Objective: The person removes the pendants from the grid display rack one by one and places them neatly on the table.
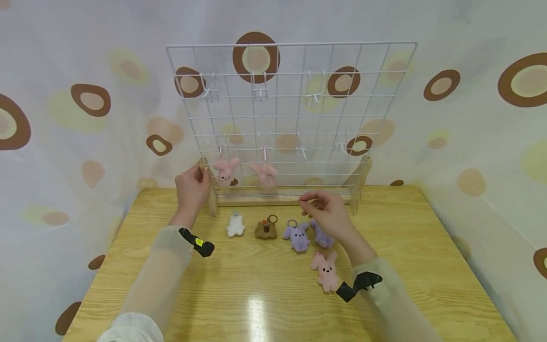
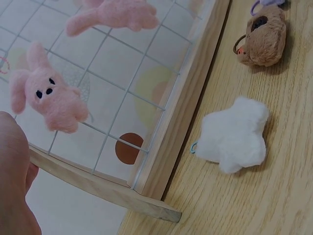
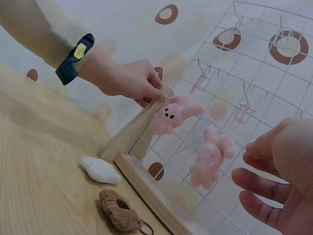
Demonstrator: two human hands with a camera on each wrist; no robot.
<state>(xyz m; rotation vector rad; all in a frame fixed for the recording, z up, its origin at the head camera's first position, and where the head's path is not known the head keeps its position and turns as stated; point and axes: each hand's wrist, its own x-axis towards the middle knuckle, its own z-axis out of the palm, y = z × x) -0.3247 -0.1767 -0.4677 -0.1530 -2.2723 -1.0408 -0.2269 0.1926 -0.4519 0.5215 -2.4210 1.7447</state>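
My left hand (image 1: 193, 189) grips the top of the wooden side post (image 1: 208, 190) of a white wire grid rack (image 1: 277, 116). Two pink bunny plush keychains hang from hooks low on the grid: one (image 1: 225, 172) faces outward, close to my left hand, and the other (image 1: 266, 175) shows its back in the right wrist view. My right hand (image 1: 326, 211) hovers before the grid's lower right part, fingers loosely bent and holding nothing. Beneath it on the table lie two purple bunny plush keychains (image 1: 298, 237), one partly hidden by that hand, and a pink bunny plush keychain (image 1: 328, 273).
A white plush keychain (image 1: 235, 225) and a brown plush keychain (image 1: 266, 229) lie on the wooden table (image 1: 222, 294) before the rack's base bar (image 1: 260, 200). Several bare hooks (image 1: 314, 98) stick out from the grid. Behind the rack hangs a patterned cloth (image 1: 128, 28).
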